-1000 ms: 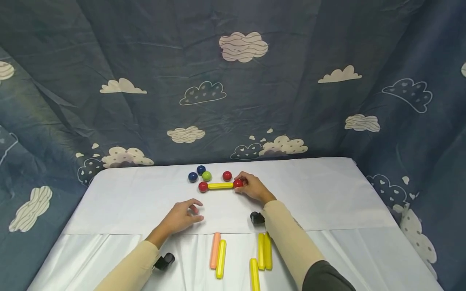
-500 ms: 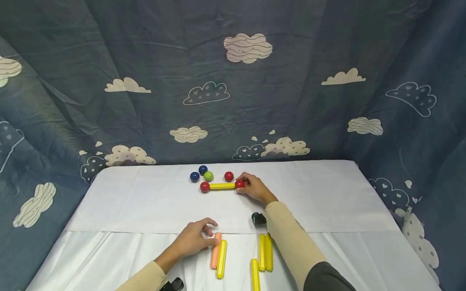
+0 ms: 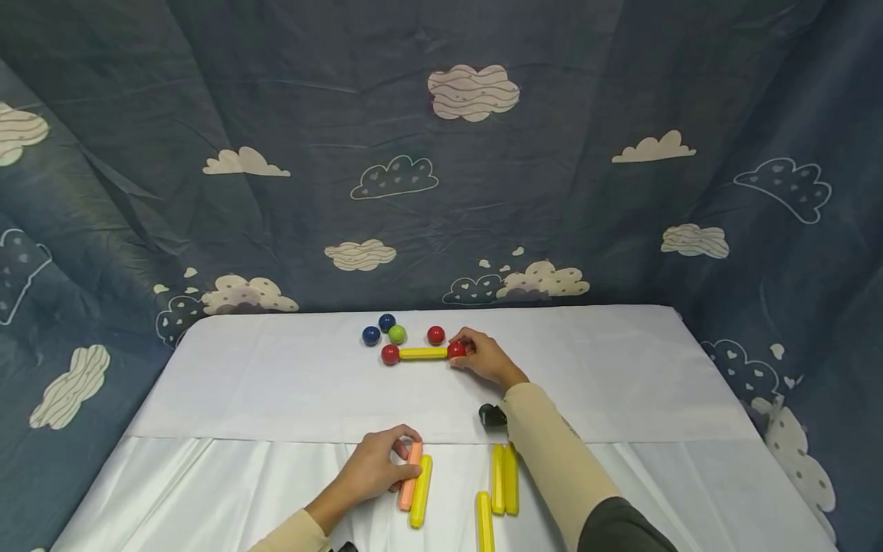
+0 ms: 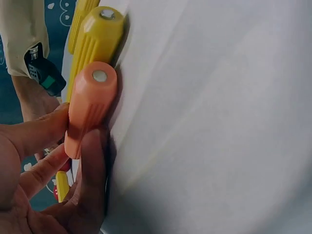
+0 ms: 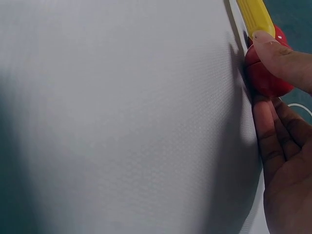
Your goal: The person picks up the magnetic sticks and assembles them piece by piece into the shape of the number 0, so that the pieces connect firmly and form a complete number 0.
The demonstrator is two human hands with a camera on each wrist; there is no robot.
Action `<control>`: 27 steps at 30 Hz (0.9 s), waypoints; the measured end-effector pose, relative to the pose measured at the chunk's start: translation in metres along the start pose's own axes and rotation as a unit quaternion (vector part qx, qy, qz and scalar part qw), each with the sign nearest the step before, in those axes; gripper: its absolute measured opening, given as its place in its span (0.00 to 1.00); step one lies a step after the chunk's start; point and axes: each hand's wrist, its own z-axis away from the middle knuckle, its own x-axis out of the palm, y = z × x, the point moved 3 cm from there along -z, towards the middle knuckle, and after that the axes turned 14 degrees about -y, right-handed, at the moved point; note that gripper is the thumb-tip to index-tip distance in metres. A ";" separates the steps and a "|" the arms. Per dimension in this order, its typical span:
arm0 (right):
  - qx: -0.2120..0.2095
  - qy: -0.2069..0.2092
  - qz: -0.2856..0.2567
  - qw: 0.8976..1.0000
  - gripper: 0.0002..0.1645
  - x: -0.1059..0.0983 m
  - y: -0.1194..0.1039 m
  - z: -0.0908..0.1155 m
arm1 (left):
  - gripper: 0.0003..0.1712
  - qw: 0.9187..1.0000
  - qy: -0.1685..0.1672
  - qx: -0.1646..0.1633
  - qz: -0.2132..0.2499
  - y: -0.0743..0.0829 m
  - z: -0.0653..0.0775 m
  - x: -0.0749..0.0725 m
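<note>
On the near part of the white cloth, my left hand (image 3: 372,465) pinches an orange magnetic rod (image 4: 92,95) between thumb and fingers. A silver disc shows on the rod's end. Beside it lies a yellow rod (image 3: 421,494), nearly parallel. Farther back, my right hand (image 3: 488,360) holds a red ball (image 5: 265,78) between thumb and fingers. That ball sits at the right end of another yellow rod (image 3: 424,353), whose left end meets a second red ball (image 3: 390,354).
Behind the joined rod are a loose red ball (image 3: 436,335), a green ball (image 3: 396,334) and two blue balls (image 3: 371,335). Several yellow rods (image 3: 511,479) lie left of the right forearm. A dark cloud-print curtain (image 3: 386,115) hangs behind the table.
My left hand has come toward the body and rightward, down onto the orange rod, and now pinches it. My right hand stays on the red ball.
</note>
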 end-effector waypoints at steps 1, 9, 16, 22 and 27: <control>0.001 0.000 0.001 1.000 0.19 0.000 0.000 0.000 | 0.20 1.000 -0.002 0.000 0.013 0.000 0.000 0.000; 0.006 -0.002 0.003 1.000 0.19 0.000 -0.001 0.000 | 0.20 0.994 -0.018 -0.015 0.103 -0.005 -0.001 -0.002; 0.005 -0.004 0.008 1.000 0.19 -0.001 0.000 0.000 | 0.22 0.989 -0.006 -0.032 0.145 -0.007 -0.001 -0.015; -0.001 0.002 0.009 1.000 0.19 -0.003 0.000 -0.001 | 0.22 0.985 0.017 -0.057 0.164 -0.010 -0.007 -0.037; 0.001 -0.002 0.010 1.000 0.19 0.000 0.000 -0.001 | 0.23 0.976 0.047 -0.087 0.193 -0.019 -0.012 -0.051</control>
